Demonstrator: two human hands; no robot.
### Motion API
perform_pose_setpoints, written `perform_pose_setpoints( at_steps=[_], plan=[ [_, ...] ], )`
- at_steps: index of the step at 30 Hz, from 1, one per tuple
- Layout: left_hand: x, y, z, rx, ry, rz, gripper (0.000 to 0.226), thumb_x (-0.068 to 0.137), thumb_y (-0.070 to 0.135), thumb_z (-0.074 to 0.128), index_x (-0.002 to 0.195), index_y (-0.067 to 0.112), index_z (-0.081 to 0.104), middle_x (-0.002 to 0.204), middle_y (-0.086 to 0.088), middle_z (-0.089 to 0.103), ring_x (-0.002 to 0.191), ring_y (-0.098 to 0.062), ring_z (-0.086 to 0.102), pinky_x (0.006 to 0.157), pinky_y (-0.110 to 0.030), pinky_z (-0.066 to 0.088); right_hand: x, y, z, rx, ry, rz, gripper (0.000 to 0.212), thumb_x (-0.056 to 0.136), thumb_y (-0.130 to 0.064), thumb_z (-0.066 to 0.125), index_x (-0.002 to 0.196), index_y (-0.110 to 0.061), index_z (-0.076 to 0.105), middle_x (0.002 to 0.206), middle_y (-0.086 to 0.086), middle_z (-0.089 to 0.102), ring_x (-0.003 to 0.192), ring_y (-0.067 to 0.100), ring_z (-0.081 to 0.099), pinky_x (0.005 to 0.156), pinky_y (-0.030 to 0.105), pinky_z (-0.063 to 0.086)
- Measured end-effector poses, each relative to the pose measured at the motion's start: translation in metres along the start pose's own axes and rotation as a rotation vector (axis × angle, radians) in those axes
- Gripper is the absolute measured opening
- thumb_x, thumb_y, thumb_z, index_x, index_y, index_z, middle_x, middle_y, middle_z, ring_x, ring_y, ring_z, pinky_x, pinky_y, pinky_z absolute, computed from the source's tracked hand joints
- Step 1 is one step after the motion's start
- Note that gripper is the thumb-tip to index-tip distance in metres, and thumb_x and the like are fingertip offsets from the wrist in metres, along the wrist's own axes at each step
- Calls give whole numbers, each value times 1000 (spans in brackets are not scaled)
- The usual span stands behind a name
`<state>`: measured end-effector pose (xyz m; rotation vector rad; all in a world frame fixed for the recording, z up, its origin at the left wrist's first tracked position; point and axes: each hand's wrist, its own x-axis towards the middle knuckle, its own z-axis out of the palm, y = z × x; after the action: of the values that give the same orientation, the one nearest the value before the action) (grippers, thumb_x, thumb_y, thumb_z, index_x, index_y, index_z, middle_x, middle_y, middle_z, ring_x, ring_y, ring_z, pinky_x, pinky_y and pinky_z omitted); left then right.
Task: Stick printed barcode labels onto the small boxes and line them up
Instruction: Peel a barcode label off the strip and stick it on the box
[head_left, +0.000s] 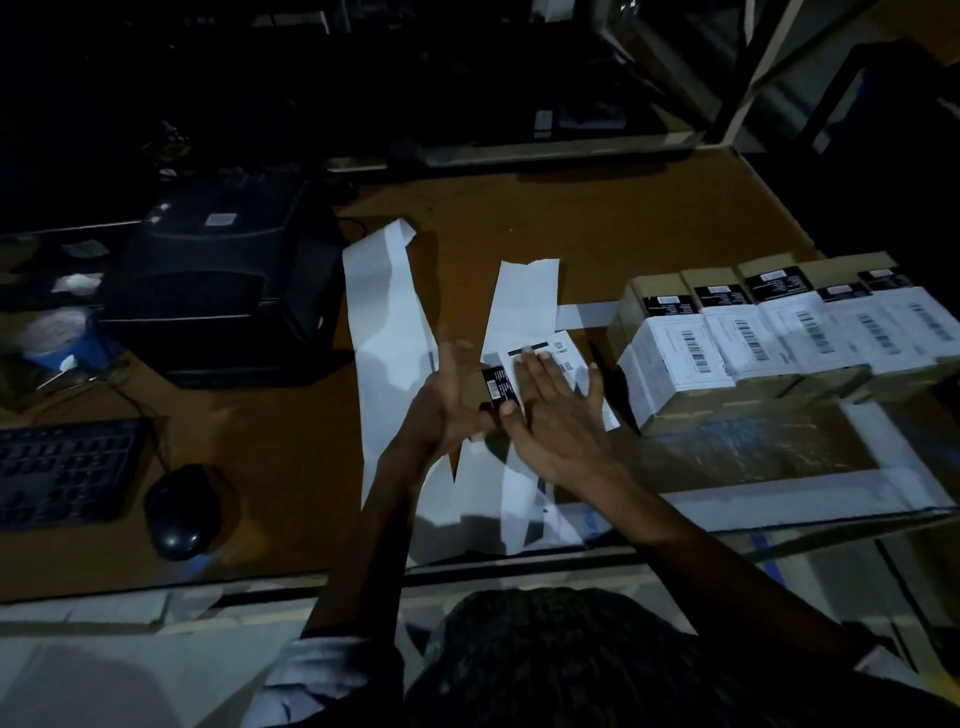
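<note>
Hands: right (553, 415) flat, pressing label (550, 358) on box (496, 387) | left (447, 400) steadying box, fingers straight

Scene dim overall; far background (208, 78) sinking into near black. Light appearing to fall from above, white paper strips (387, 332) reflecting brightest. Hands casting soft shadows across surface (597, 223). Left hand (447, 395) smearing with motion blur. Edges bowing, wide-angle.
</note>
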<state>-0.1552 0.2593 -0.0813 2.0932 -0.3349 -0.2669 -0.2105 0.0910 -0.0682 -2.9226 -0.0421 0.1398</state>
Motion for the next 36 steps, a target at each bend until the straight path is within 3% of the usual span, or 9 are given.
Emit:
perform_pose_setpoints(
  at_steps=[2, 9, 13, 17, 23, 27, 29, 32, 36],
  plan=[
    [3, 4, 1, -27, -5, 0, 96, 62, 32, 94, 133, 23, 30, 112, 14, 60, 96, -4, 65, 80, -15, 55, 2, 18, 0, -31, 25, 75, 79, 95, -63, -2, 162, -20, -2, 169, -4, -9, 154, 11, -13, 116, 59, -21],
    [2, 4, -2, -38, -14, 82, 90, 71, 29, 89, 136, 19, 27, 111, 6, 59, 101, -20, 66, 85, -30, 60, 2, -5, 5, -33, 13, 79, 87, 91, -66, -3, 162, -15, -2, 169, 3, -11, 154, 20, -17, 113, 56, -24],
    [1, 1, 0, 53, 22, 156, 84, 77, 26, 86, 135, 8, 28, 100, 12, 58, 86, -12, 66, 75, -15, 56, -6, -19, 10, -30, 28, -54, 92, 86, -67, -10, 162, -18, 5, 170, -1, -3, 155, 16, -12, 110, 49, -33],
    [1, -4, 2, -26, 27, 109, 84, 70, 25, 91, 129, 24, 31, 107, 9, 62, 97, -16, 67, 82, -30, 60, -4, 8, -1, -85, 28, -6, 85, 92, -66, -7, 162, -20, 4, 170, -3, -2, 155, 13, -8, 114, 56, -25],
    [-1, -1, 4, -20, 25, 62, 88, 69, 31, 91, 132, 21, 30, 117, 4, 61, 103, -16, 66, 84, -25, 59, 4, 7, -2, -85, 1, 95, 88, 91, -66, -4, 162, -14, 1, 170, 3, -7, 155, 18, -12, 113, 57, -21],
    [0, -2, 1, 48, 63, 66, 46, 84, 31, 73, 121, 27, 46, 109, 6, 62, 105, -21, 66, 91, -27, 56, -5, -19, 4, -21, 22, -52, 91, 85, -70, -11, 162, -24, 4, 170, 3, -4, 156, 23, -9, 118, 58, -15],
    [0, -1, 1, 64, 26, 113, 58, 81, 25, 80, 122, 21, 39, 100, 10, 59, 90, -15, 66, 79, -17, 56, -6, -13, 2, -32, 31, -72, 87, 86, -69, -11, 161, -29, 6, 170, -1, -1, 156, 20, -6, 118, 59, -15],
    [-3, 5, -2, 22, -8, 97, 86, 70, 26, 91, 129, 17, 29, 107, 10, 58, 90, -8, 65, 75, -12, 54, -1, 13, 0, -96, 35, -2, 79, 94, -66, -6, 162, -25, 3, 170, -4, -3, 155, 15, -9, 116, 59, -18],
    [-2, 6, 0, 16, 5, 64, 85, 70, 27, 90, 128, 22, 28, 109, 14, 56, 93, -5, 63, 76, -10, 53, 4, 19, -2, -105, 9, 88, 80, 98, -65, 4, 162, -18, 1, 170, 0, -6, 155, 17, -11, 114, 58, -19]
  ],
)
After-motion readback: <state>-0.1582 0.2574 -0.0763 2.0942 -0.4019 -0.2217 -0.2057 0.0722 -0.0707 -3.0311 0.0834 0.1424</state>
